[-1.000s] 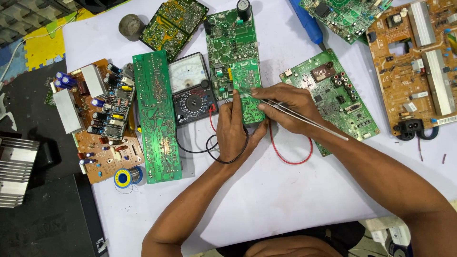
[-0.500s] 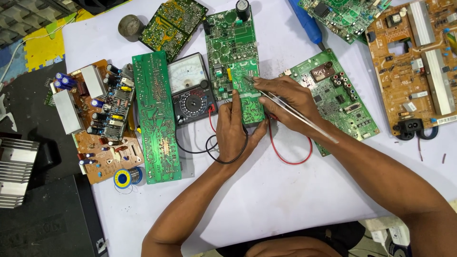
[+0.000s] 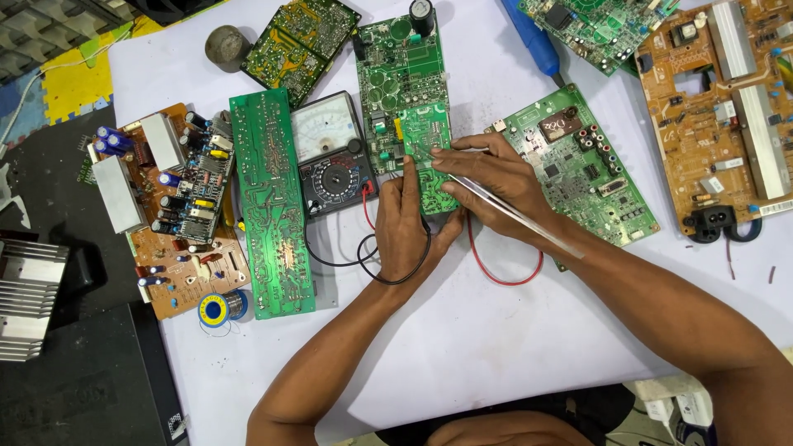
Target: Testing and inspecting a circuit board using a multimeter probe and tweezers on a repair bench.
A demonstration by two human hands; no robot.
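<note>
A long green circuit board (image 3: 410, 99) lies in the middle of the white table. My left hand (image 3: 405, 223) rests flat on its near end and steadies it, with the forefinger stretched up along the board. My right hand (image 3: 491, 182) grips metal tweezers (image 3: 512, 213), whose tips touch the board near its middle. An analog multimeter (image 3: 330, 153) sits just left of the board. Its black lead (image 3: 363, 266) loops under my left wrist, and its red lead (image 3: 504, 277) curves under my right forearm.
Other boards surround the work: a narrow green one (image 3: 271, 202), a brown one with capacitors (image 3: 169, 206), a green one (image 3: 582, 169) to the right, a brown one (image 3: 719, 107) at far right. A solder reel (image 3: 216, 309), a blue-handled tool (image 3: 535, 37) and a heat sink (image 3: 29, 297) lie nearby.
My right hand has shifted slightly left and up, bringing the tweezer tips further onto the board. My left hand has stayed put.
</note>
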